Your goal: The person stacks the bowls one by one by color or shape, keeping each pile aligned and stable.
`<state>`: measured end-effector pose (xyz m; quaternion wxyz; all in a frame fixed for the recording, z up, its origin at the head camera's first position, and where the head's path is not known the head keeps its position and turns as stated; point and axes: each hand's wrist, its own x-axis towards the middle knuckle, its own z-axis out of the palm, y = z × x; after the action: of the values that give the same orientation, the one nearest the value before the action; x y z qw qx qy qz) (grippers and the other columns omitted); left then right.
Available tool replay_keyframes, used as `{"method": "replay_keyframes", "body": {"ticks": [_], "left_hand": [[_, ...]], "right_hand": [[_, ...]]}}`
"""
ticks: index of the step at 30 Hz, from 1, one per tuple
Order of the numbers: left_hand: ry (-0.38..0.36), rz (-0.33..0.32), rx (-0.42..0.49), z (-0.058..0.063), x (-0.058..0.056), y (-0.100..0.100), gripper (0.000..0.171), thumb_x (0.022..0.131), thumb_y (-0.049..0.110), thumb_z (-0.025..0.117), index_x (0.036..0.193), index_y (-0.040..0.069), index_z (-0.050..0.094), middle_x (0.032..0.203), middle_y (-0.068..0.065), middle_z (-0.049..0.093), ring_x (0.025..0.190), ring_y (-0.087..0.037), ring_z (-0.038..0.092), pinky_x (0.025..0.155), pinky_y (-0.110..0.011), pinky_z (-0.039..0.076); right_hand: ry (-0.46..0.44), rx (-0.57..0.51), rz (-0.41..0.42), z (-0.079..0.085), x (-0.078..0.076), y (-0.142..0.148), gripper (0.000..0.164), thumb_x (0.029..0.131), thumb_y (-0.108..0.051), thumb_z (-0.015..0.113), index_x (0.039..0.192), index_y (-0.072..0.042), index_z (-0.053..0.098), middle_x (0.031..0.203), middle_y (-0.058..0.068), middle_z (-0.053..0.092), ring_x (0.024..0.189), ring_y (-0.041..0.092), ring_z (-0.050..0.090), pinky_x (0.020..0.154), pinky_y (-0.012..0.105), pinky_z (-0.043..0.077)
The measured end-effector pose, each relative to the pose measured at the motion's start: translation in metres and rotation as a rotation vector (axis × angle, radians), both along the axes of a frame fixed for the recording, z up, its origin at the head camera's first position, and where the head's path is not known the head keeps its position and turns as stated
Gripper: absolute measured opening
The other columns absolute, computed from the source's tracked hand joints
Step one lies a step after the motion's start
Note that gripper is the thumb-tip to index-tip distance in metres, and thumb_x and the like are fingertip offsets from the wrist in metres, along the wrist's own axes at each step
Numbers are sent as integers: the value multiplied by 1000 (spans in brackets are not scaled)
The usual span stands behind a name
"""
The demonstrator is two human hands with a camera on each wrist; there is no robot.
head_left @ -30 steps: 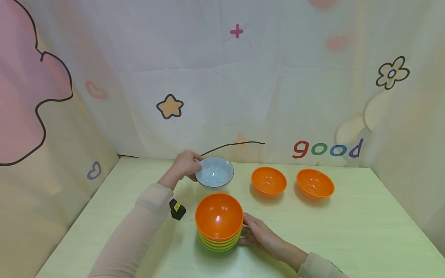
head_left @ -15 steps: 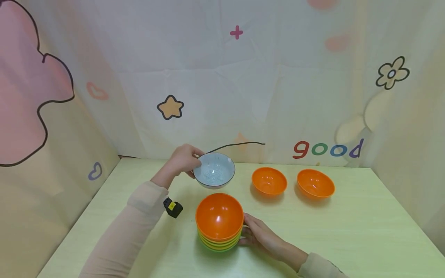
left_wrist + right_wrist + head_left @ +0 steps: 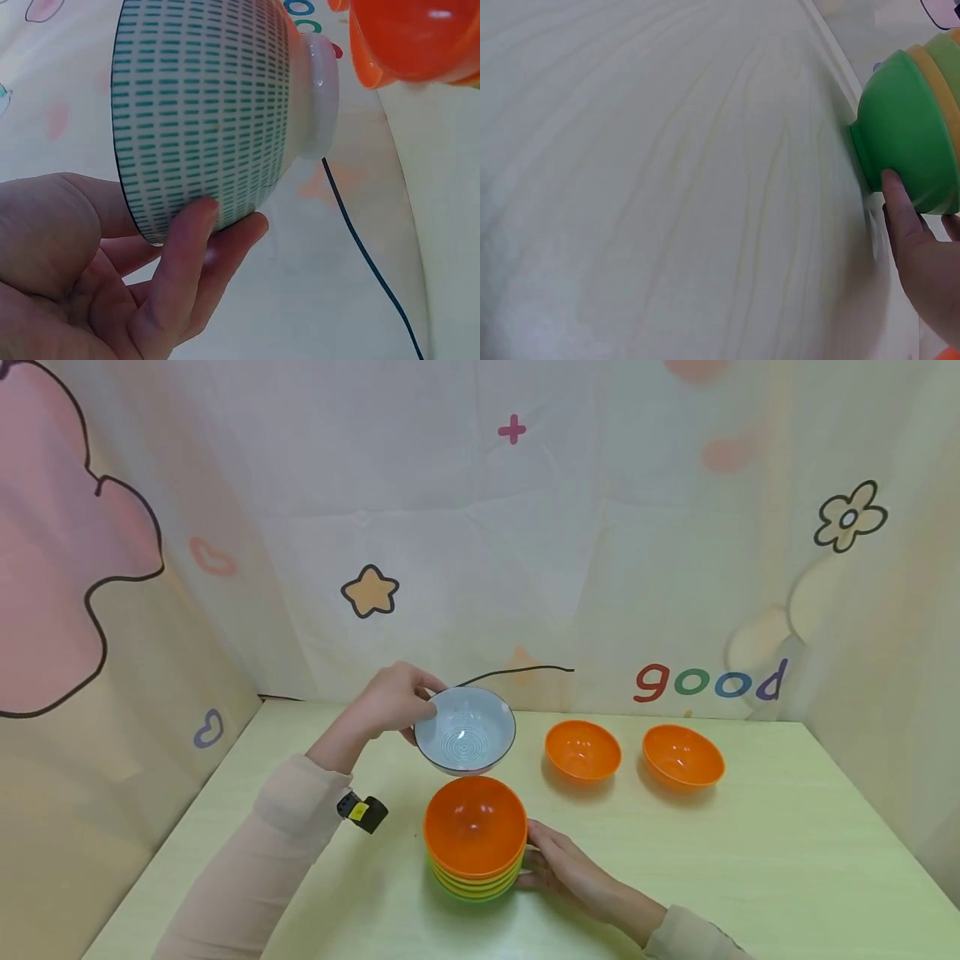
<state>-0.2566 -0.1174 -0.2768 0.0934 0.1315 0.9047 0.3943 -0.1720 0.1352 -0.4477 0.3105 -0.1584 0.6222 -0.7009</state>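
My left hand [image 3: 393, 697] pinches the left rim of a pale blue ceramic bowl [image 3: 465, 731], thumb inside and fingers beneath. The bowl is raised just behind the stack, tilted a little toward me. Green dashes cover its outside in the left wrist view, where the fingers [image 3: 184, 262] press its wall. A stack of bowls [image 3: 476, 827], orange on top with yellow and green rims below, stands on the table. Against its right side rests my right hand [image 3: 570, 868]. In the right wrist view a straight finger touches the green bottom bowl [image 3: 900, 127].
Two separate orange bowls, one [image 3: 582, 752] nearer the middle and another [image 3: 682, 757] farther right, sit toward the back of the pale table [image 3: 750, 860]. A printed cloth [image 3: 450, 568] hangs behind the table. A black device with a yellow label [image 3: 362, 811] is at my left wrist.
The pale blue bowl has risen off the table and come slightly nearer, carried by my left hand. My right hand and the stack have stayed in place.
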Motion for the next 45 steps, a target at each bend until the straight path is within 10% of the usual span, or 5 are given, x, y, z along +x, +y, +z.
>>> {"method": "replay_keyframes", "body": {"ticks": [19,45], "left_hand": [[11,-84,-36,1,40,19,31,84,0,57,113,5,65,89,-13,65,55,-17,63,46,-30,53],[-46,-57,-50,-29,51,21,29,81,-3,61,106,9,70,84,-9,64,51,-17,62,45,-32,53]], "right_hand": [[18,20,-14,-2,0,-1,78,93,-55,35,146,-1,15,148,21,26,125,30,44,93,42,47],[29,-8,-21,-4,2,-1,78,94,-51,37,145,4,14,142,25,32,122,29,48,93,43,47]]}}
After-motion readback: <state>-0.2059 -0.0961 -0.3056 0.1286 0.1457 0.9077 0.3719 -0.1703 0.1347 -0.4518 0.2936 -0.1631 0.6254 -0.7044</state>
